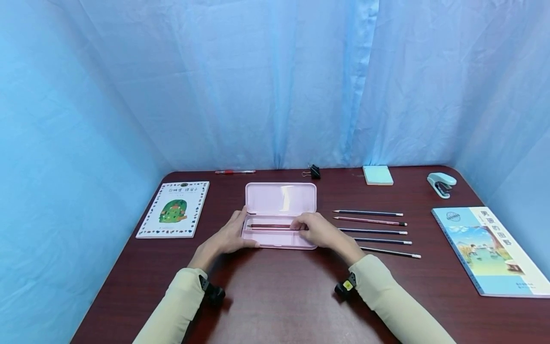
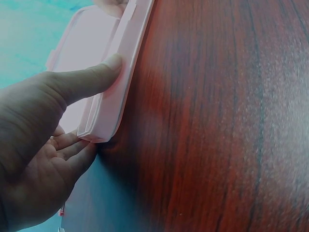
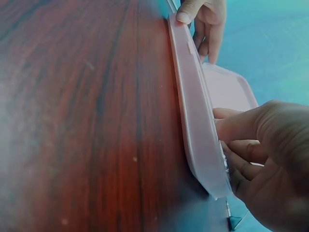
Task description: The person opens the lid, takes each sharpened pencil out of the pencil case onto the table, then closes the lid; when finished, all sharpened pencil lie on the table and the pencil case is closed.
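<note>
A pink pencil case [image 1: 281, 241] lies on the table with its lid [image 1: 275, 198] raised toward the back. My left hand [image 1: 232, 234] holds its left end, the thumb [image 2: 113, 63] on the front wall and the other fingers around the side. Inside the long rear compartment is a red pencil [image 1: 270, 226], tip to the left. Over the case's right end, my right hand [image 1: 320, 231] pinches that pencil near its rear end with curled fingers [image 3: 241, 150]. The hand covers the pencil's rear end in the head view.
Several dark pencils [image 1: 382, 241] and another red pencil [image 1: 369, 220] lie right of the case. Farther right are a blue book [image 1: 485, 253] and a stapler [image 1: 442, 184]. Sticky notes [image 1: 378, 175], a binder clip [image 1: 315, 172] and a pen [image 1: 235, 172] line the back; a white book [image 1: 174, 210] lies left.
</note>
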